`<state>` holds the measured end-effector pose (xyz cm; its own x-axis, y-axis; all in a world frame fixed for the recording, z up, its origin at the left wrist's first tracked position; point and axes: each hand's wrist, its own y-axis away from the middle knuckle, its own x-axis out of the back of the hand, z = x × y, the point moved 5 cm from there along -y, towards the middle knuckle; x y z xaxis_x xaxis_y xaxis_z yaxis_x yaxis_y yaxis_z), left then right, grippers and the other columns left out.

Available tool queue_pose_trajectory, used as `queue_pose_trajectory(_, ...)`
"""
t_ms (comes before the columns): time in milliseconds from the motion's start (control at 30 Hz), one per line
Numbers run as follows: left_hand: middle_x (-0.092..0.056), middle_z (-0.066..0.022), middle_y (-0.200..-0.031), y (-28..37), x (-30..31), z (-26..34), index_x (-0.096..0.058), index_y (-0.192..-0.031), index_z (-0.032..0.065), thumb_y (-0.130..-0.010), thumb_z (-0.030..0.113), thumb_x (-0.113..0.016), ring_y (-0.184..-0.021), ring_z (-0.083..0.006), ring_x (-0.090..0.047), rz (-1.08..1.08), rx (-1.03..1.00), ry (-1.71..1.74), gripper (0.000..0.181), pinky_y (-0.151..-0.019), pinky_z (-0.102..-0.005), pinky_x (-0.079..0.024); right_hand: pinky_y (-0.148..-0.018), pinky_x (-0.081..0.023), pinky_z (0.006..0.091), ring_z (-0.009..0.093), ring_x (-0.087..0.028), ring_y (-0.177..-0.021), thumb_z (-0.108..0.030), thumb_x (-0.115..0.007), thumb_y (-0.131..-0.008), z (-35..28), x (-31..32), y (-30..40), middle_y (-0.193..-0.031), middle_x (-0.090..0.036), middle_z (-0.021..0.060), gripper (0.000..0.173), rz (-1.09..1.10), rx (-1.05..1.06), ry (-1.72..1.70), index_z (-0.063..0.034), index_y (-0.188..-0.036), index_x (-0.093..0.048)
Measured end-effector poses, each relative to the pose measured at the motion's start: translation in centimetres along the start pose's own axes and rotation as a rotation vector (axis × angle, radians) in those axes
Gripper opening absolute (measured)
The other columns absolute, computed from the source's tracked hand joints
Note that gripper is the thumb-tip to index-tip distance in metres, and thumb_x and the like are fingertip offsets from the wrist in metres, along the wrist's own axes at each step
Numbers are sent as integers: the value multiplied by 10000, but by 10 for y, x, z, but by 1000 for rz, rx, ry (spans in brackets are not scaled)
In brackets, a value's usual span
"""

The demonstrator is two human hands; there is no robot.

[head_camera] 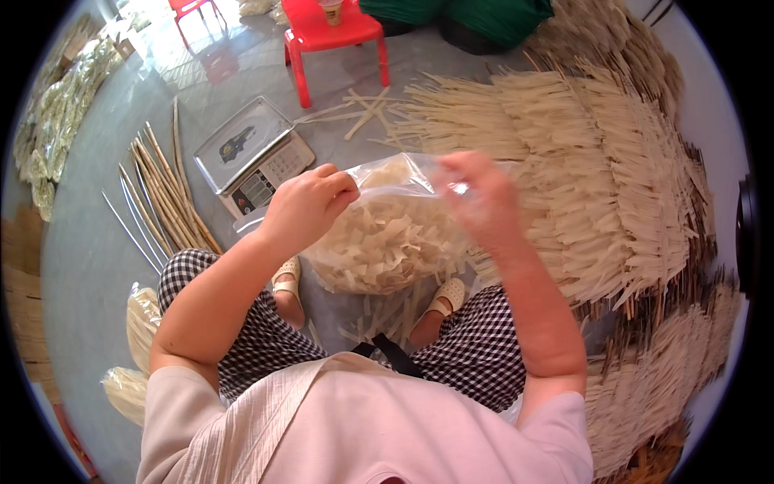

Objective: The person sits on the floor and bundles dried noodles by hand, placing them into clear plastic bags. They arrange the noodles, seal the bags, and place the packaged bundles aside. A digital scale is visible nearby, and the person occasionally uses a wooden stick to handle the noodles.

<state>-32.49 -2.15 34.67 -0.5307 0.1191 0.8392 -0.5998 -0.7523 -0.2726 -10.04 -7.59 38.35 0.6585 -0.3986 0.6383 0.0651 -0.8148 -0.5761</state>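
Between my knees hangs a clear plastic bag [393,242], filled with pale, flat cut pieces [387,248] of what looks like dried plant material. My left hand [317,199] pinches the upper left corner of the bag, thumb against fingers. At the upper right corner, my right hand [478,193] grips the plastic; motion blurs it, so the exact finger positions are unclear. The bag's top edge is stretched between both hands. Whether its mouth is sealed I cannot tell.
A digital scale [254,157] with a metal tray stands ahead on the left, beside thin sticks [160,187]. Large stacks of pale dried strips [580,169] fill the right side. A red plastic stool [332,33] holding a cup [331,12] and green sacks [484,24] stand farther off.
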Motion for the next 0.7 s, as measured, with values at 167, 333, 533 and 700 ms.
queue_pose_trajectory(167, -607, -63, -860, 1, 2, 21, -654, -911, 103, -890, 204, -602, -833, -295, -604, 4, -77, -9, 115, -697, -399, -491, -884, -437, 370, 241, -602, -912, -152, -634, -782, -26, -58, 13, -944, -622, 77, 202, -226, 392, 176, -66, -964, -618)
queue_pose_trajectory(333, -584, -78, -803, 3, 8, 18, -645, -894, 26, -854, 107, -673, -711, -232, -583, -10, -10, 139, 94, -627, -321, -461, -806, -433, 340, 196, -588, -796, -139, -556, -776, -22, -60, 11, -822, -568, 47, 107, -87, 621, 308, -80, -863, -573)
queue_pose_trajectory(533, -570, -62, -805, 0, 10, 0, -636, -913, 23, -876, 137, -664, -696, -200, -546, -76, 79, 232, 124, -634, -301, -445, -773, -446, 320, 193, -566, -784, -107, -584, -749, 22, -39, 7, -832, -557, 29, 175, -153, 604, 380, -95, -921, -557)
queue_pose_trajectory(700, -576, -67, -806, -1, 8, -13, -636, -909, 17, -876, 138, -664, -706, -196, -550, -93, 111, 254, 129, -641, -300, -446, -780, -442, 308, 183, -571, -795, -123, -556, -804, 62, -1, 7, -832, -562, 17, 95, -257, 616, 488, -109, -893, -528)
